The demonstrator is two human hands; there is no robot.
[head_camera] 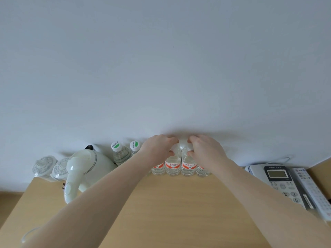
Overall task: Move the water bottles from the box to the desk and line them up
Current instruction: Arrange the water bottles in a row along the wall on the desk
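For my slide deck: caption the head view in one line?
Both hands grip red-labelled water bottles lined up along the wall on the desk.

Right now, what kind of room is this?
Probably a hotel room or a small office: a wooden desk against a plain wall holds an electric kettle, a desk phone and bottled water.

A plain pale wall [161, 59] rises behind the wooden desk [170, 203].

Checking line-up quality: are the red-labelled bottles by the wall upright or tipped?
Upright. The four red-labelled bottles stand on their bases side by side on the desk, with the left hand and right hand gripping the tops.
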